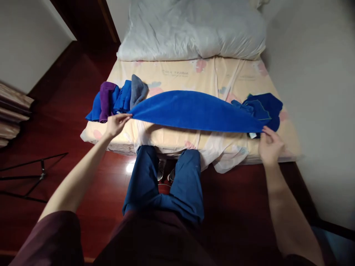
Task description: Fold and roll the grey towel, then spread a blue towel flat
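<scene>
A long blue cloth (188, 111) is stretched sideways over the front part of the bed, its far edge bowed away from me. My left hand (118, 123) pinches its left corner, close to several folded or rolled cloths in blue, purple (105, 99) and grey (138, 90). At the other end my right hand (270, 144) is closed on the right corner. Just beyond that hand lies a loose pile of darker blue cloths (269, 105), partly covered by the stretched cloth.
The bed (180, 72) has a patterned sheet under clear plastic that hangs over the front edge. A large plastic-covered bundle (194, 31) lies at the back. Black stand legs (41, 175) are on the floor at left; a wall (318, 92) borders the right side.
</scene>
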Demonstrator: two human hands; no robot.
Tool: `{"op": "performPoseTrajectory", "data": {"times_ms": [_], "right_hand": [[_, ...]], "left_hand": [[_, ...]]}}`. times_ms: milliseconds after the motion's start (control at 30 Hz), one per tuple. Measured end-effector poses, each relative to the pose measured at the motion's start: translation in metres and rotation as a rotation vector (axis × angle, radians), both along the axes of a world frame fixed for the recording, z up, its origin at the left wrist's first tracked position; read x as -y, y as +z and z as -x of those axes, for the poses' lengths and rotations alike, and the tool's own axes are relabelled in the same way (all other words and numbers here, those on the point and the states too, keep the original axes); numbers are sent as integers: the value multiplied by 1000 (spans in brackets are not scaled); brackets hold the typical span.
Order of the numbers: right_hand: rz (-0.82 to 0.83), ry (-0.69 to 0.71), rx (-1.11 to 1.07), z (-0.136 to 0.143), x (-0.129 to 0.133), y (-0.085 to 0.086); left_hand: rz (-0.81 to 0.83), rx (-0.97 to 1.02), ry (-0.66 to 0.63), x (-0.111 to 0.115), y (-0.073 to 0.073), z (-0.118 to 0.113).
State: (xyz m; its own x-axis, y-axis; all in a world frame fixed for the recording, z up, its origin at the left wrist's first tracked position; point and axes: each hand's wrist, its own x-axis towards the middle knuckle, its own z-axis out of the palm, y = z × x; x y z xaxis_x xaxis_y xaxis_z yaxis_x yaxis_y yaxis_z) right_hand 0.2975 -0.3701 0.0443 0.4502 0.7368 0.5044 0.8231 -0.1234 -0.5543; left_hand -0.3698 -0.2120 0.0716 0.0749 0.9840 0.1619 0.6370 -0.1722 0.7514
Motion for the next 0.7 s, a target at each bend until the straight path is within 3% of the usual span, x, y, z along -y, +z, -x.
{"op": "performPoseTrajectory", "data": {"times_ms": [67,133,200,267,367,500,600,700], "right_hand": [[116,63,-10,-1,11,-43],[234,115,-16,-3,23,-79],[325,123,-34,-5,35,-108],[358,79,-58,-7,47,-127],[328,-6,-87,-10,59,-141],[298,-78,-118,-14,67,-147],[315,-67,-137,-15,66,-149],[353,-10,-90,-14,63,-148]], "left_hand": [[81,-11,-64,12,-43,1],[159,-32,-80,23,-78,3],[228,-60,-79,35,-101,7],[273,-76,-75,45,-113,12],[317,-68,-87,55,-118,18],[291,-172,-219,58,-117,18],[217,-348,-362,48,-109,12],[98,-517,-470,24,-95,-2]]}}
